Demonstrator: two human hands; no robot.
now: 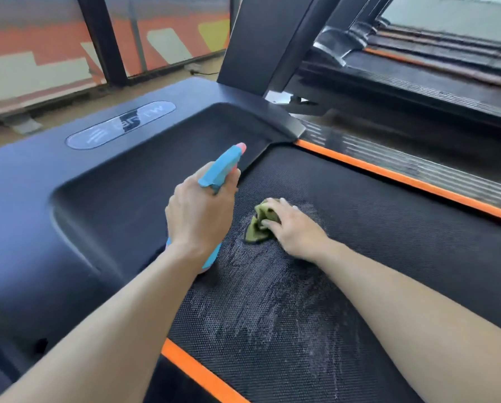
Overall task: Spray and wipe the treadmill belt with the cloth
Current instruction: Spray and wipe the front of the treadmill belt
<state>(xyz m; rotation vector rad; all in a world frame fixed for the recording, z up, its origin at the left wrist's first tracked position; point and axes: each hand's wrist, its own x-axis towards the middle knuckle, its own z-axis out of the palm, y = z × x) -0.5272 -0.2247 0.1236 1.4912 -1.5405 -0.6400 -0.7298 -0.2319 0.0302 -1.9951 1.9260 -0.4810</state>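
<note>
We see a black belt (374, 257) with a fine dotted weave, streaked whitish-grey where it looks wet. Along both its edges we see bright orange strips (403, 181). The motor cover (68, 175) ahead of it is dark bluish-black, with a grey oval badge (121, 125) bearing pale marks. We see a light blue spray bottle (220, 170) with a pink nozzle tip, and an olive-green cloth (259, 223) with darker edges. The far wall (39, 53) shows orange, off-white and yellow blocks behind black posts.
</note>
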